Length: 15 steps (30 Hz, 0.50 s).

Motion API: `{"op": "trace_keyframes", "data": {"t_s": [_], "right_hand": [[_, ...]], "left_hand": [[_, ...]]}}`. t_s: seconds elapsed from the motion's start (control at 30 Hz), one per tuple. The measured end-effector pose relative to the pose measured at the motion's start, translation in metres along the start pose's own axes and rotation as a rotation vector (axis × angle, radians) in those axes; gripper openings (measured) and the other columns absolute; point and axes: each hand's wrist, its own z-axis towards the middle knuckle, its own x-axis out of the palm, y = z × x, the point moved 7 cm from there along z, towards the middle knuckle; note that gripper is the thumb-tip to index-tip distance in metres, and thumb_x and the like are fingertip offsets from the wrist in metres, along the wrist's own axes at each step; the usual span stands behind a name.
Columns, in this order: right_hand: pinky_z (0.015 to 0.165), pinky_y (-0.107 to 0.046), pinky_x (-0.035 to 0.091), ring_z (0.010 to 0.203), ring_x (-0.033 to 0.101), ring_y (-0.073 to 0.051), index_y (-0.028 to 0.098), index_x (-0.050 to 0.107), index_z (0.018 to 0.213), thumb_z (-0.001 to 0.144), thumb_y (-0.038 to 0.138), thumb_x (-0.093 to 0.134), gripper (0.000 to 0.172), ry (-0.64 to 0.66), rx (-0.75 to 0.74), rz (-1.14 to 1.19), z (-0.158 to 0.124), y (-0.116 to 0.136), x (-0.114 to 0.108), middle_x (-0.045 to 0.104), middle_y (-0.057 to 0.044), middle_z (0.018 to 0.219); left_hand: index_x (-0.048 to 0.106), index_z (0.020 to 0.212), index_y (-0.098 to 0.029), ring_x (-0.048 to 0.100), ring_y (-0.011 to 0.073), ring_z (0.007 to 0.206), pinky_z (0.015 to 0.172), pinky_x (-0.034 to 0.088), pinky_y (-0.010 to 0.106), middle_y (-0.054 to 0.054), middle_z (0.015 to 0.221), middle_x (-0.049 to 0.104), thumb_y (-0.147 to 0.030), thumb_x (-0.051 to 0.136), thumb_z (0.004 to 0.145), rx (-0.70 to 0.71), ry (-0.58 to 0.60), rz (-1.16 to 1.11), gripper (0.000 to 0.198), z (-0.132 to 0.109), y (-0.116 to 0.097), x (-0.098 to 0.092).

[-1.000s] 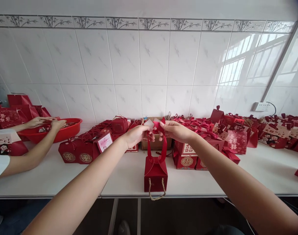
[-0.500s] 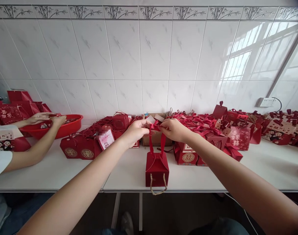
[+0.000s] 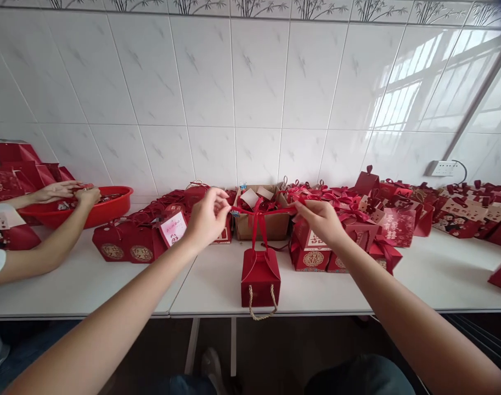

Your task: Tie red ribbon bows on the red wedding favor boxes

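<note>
Well apart, the left hand (image 3: 210, 216) and right hand (image 3: 322, 219) each pinch one end of a red ribbon (image 3: 255, 226), taut above the red gift box (image 3: 260, 270) by the front edge of the desk (image 3: 211, 299). A lopsided tug could tip it off; the knot's (image 3: 257, 212) tightness is unclear.

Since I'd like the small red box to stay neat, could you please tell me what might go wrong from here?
The left hand and right hand hold the ribbon stretched sideways above the small red box; uneven pulling might leave it lopsided or tip the box. The box also stands near the front edge of the table, so a careless tug could perhaps drag it off.
</note>
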Motion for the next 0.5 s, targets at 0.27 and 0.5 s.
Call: {"op": "trace_keyframes", "data": {"t_s": [0.27, 0.5], "right_hand": [[0.048, -0.029, 0.037, 0.043, 0.052, -0.018, 0.023, 0.047, 0.053, 0.082, 0.050, 0.044, 0.040, -0.053, 0.221, -0.411, -0.107, -0.086, -0.055, 0.054, -0.002, 0.046], [0.061, -0.037, 0.049, 0.069, 0.063, -0.026, 0.022, 0.063, 0.086, 0.083, 0.047, 0.049, 0.028, -0.005, 0.207, -0.444, -0.137, -0.120, -0.042, 0.068, -0.010, 0.082]], "left_hand": [[0.048, 0.087, -0.024, 0.058, 0.0235, 0.068, 0.065, 0.043, 0.035, 0.004, 0.075, 0.062, -0.030, 0.052, 0.072, -0.278, 0.141, 0.389, 0.017, -0.065, 0.109, -0.049], [0.055, 0.088, -0.024, 0.056, 0.0315, 0.104, 0.091, 0.042, 0.043, 0.009, 0.101, 0.064, -0.026, 0.051, 0.068, -0.316, 0.355, 0.376, 0.021, -0.111, 0.124, -0.013]]}}
